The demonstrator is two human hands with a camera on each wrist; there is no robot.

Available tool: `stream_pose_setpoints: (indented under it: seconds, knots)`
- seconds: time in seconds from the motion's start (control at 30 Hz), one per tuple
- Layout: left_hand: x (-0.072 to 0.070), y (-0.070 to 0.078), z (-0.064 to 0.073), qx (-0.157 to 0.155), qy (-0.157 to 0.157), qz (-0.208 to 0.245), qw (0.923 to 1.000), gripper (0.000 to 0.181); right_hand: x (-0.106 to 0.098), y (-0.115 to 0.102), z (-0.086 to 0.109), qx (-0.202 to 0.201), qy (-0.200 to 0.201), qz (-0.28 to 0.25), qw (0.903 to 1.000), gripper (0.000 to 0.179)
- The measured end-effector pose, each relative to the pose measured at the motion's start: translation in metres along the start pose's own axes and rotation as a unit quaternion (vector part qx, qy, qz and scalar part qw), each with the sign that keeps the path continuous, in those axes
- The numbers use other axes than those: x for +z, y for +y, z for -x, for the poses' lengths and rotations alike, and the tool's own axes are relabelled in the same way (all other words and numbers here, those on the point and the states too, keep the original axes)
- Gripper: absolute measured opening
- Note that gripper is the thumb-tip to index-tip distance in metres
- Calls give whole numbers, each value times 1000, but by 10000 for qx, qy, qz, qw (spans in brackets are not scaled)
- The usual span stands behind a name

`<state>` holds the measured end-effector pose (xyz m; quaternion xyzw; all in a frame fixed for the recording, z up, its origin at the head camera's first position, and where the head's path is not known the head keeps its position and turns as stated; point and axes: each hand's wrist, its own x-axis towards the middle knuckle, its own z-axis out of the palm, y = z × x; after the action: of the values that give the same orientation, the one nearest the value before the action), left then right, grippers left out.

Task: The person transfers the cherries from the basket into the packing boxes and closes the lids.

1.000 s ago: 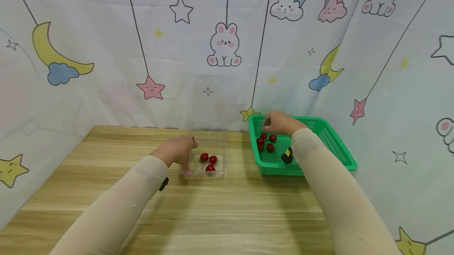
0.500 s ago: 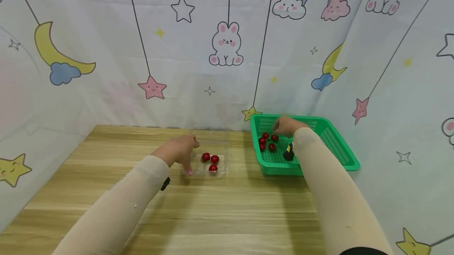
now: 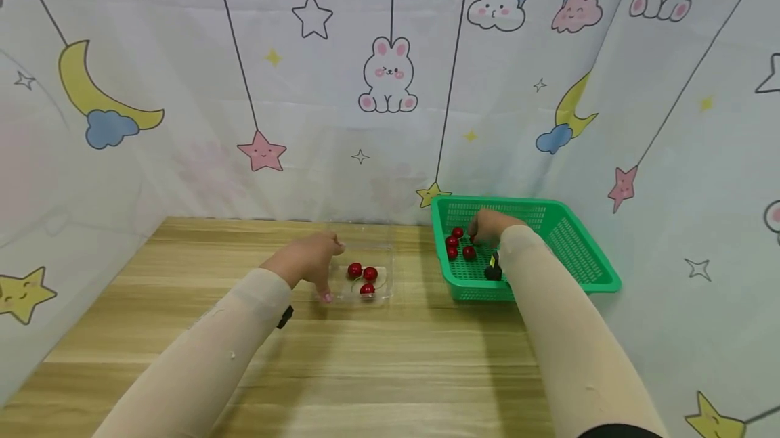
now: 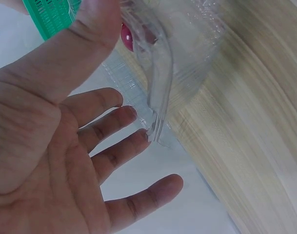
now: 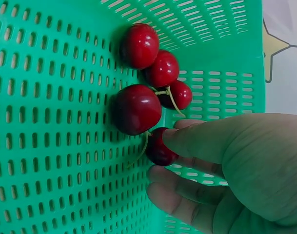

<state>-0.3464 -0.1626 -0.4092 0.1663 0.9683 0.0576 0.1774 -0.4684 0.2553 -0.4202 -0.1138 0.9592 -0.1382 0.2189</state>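
In the head view my left hand (image 3: 305, 260) is at the left side of a clear plastic box (image 3: 382, 292), which holds three red cherries (image 3: 370, 273). The left wrist view has its fingers fairly straight and spread, some fingertips touching the box's edge. My right hand (image 3: 489, 227) reaches down into a green plastic basket (image 3: 575, 248). Seen from the right wrist, thumb and fingers pinch a dark red cherry (image 5: 159, 150) with a green stem. Several other cherries (image 5: 137, 109) lie close beside it on the basket's slotted floor.
Both containers stand toward the back of a wooden table (image 3: 390, 363), the basket to the right of the box. A white cloth (image 3: 317, 86) printed with rabbits, stars and moons hangs behind and along the sides.
My right hand has shifted slightly right inside the basket, then lowered onto one cherry, which it now pinches. The left hand keeps its place at the box.
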Motion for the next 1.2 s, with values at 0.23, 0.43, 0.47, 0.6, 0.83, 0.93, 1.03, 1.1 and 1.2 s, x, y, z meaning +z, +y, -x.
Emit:
stream_pose_setpoints:
  seconds: [0.23, 0.43, 0.47, 0.6, 0.83, 0.93, 1.03, 1.1, 1.2]
  knots:
    - [-1, 2, 3, -3, 36, -43, 10000, 118, 6, -1, 3, 177, 65, -158, 9997, 25]
    - [-1, 4, 5, 37, 47, -86, 9999, 117, 5, -2, 4, 220, -27, -155, 9996, 17]
    - [-1, 4, 4, 45, 44, -90, 9999, 117, 4, -2, 5, 212, -47, -75, 9997, 27]
    - [-1, 4, 2, 28, 22, -97, 9999, 118, -7, -5, 11, 187, -59, 218, 9996, 56]
    - [0, 2, -1, -107, -77, -187, 9997, 120, -32, -30, 26, -430, 683, 428, 9958, 42]
    - [-1, 2, 0, -85, -81, -189, 9998, 119, -40, -49, 34, -603, 1081, 519, 9909, 22]
    - [-1, 2, 1, -55, -58, -163, 9998, 119, -43, -69, 41, -679, 1231, 560, 9885, 12]
    - [-1, 2, 1, -39, -53, -160, 9999, 119, -42, -82, 42, -783, 1248, 631, 9871, 20]
    - [0, 2, -1, -34, -60, -135, 9999, 119, -35, -101, 42, -981, 1212, 705, 9853, 21]
